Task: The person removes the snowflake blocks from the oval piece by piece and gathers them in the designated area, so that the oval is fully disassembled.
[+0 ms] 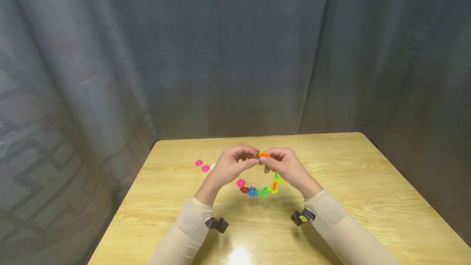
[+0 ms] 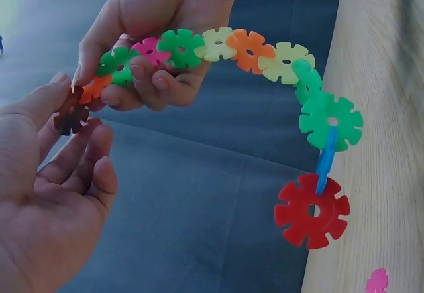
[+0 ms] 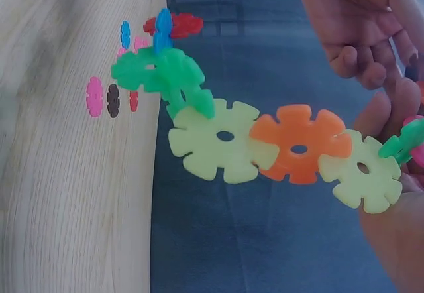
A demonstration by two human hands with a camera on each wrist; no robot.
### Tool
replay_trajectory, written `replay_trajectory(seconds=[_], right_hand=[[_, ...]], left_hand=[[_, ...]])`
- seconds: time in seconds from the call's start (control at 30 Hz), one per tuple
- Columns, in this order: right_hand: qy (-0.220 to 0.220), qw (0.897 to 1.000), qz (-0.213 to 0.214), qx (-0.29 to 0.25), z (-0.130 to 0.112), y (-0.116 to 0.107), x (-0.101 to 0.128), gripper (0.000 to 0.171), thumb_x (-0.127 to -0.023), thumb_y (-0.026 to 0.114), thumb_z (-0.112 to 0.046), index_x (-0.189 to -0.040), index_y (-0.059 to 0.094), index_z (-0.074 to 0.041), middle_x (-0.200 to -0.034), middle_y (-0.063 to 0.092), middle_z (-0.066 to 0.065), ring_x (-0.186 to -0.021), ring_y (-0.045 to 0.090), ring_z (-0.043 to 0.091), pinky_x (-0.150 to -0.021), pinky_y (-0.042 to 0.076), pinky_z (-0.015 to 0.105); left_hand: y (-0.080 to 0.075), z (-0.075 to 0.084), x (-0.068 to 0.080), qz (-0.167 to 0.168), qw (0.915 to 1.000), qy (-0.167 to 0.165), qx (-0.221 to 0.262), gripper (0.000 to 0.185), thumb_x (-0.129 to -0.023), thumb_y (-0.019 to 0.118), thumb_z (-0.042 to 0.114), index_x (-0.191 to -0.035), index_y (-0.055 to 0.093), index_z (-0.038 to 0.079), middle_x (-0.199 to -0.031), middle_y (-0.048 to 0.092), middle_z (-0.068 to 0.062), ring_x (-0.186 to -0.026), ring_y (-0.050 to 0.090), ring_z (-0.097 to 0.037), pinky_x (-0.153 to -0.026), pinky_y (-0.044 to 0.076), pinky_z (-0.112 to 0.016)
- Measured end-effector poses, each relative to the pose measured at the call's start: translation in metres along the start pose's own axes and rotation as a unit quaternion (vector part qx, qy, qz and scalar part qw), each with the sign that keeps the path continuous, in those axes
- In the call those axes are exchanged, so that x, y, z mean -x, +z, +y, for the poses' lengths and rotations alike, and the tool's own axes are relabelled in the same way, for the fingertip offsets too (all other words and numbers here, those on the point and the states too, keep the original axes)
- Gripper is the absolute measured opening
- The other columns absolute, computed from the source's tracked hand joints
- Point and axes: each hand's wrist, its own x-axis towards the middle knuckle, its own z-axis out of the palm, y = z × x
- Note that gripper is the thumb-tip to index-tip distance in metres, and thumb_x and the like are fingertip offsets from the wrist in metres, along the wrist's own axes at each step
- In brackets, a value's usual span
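A chain of coloured snowflake discs curves from my hands down to a red disc at its free end. In the head view it hangs as an arc just above the wooden table. My right hand grips the chain's upper end round its green, pink and orange discs. My left hand pinches a dark brown disc between thumb and fingers, right against the orange end disc. Both hands meet above the table's middle, left hand and right hand.
Two loose pink discs and a white one lie on the table left of my hands. Grey curtain hangs behind and to both sides. The table's rounded far corners and edges are near the curtain.
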Motion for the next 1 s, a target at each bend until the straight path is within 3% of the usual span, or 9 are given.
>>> replay_trajectory(seconds=[0.1,0.3,0.6,0.7,0.83,0.93,1.0], right_hand=[[0.003,1.000,-0.007,-0.001,0.0021,0.0007,0.0008,0.017,-0.097,0.065,-0.021,-0.100,0.074,-0.006,-0.081,0.066,0.017,-0.073,0.060,0.030,-0.069,0.049,0.037],[0.014,1.000,-0.014,-0.010,0.0045,0.0019,0.0028,0.018,-0.097,0.065,-0.022,-0.104,0.071,-0.006,-0.083,0.066,0.018,-0.073,0.060,0.029,-0.062,0.046,0.032],[-0.020,0.995,-0.008,-0.096,0.0033,0.0003,0.0011,0.024,-0.100,0.057,-0.015,-0.112,0.057,0.006,-0.098,0.065,0.013,-0.074,0.064,0.025,-0.076,0.056,0.040],[-0.033,0.994,-0.008,-0.105,0.0032,-0.0001,0.0003,0.025,-0.100,0.056,-0.013,-0.115,0.055,0.006,-0.099,0.065,0.011,-0.074,0.064,0.024,-0.075,0.056,0.039],[-0.046,0.995,-0.004,-0.089,0.0023,-0.0001,-0.0001,0.027,-0.098,0.058,-0.009,-0.121,0.054,0.005,-0.100,0.066,0.012,-0.073,0.063,0.025,-0.075,0.055,0.037],[-0.036,0.997,0.010,-0.066,0.0012,0.0005,-0.0005,0.031,-0.096,0.062,-0.010,-0.125,0.055,0.001,-0.101,0.065,0.013,-0.073,0.062,0.024,-0.075,0.054,0.035],[-0.023,0.998,0.022,-0.054,0.0007,0.0012,-0.0013,0.033,-0.095,0.066,-0.012,-0.125,0.057,-0.002,-0.101,0.065,0.013,-0.071,0.060,0.024,-0.073,0.054,0.034]], left_hand=[[0.0006,0.0000,0.0016,0.002,1.0000,0.000,0.003,0.015,-0.091,0.073,0.019,-0.105,0.074,0.014,-0.109,0.067,0.002,-0.089,0.064,-0.019,-0.076,0.052,-0.040],[0.0001,-0.0009,0.0040,0.010,0.9999,-0.005,0.004,0.012,-0.092,0.072,0.019,-0.102,0.074,0.014,-0.106,0.067,0.002,-0.086,0.063,-0.020,-0.078,0.052,-0.044],[0.0002,-0.0001,0.0030,0.047,0.9988,0.012,0.009,0.014,-0.091,0.070,0.008,-0.105,0.073,0.007,-0.110,0.066,-0.004,-0.091,0.060,-0.018,-0.071,0.051,-0.031],[0.0001,0.0008,0.0022,0.067,0.9973,0.019,0.024,0.017,-0.092,0.068,0.003,-0.108,0.071,0.003,-0.111,0.066,-0.010,-0.082,0.059,-0.015,-0.056,0.048,-0.024],[-0.0014,0.0017,0.0007,0.106,0.9928,0.023,0.051,0.017,-0.092,0.067,0.001,-0.108,0.070,0.001,-0.109,0.065,-0.013,-0.083,0.060,-0.016,-0.059,0.050,-0.022],[-0.0018,0.0012,-0.0008,0.120,0.9904,0.034,0.059,0.016,-0.091,0.068,0.002,-0.107,0.071,0.000,-0.109,0.065,-0.014,-0.094,0.060,-0.022,-0.083,0.051,-0.028],[-0.0012,0.0004,-0.0010,0.122,0.9901,0.039,0.058,0.017,-0.091,0.069,0.006,-0.107,0.072,0.002,-0.110,0.065,-0.012,-0.094,0.060,-0.024,-0.080,0.052,-0.029]])
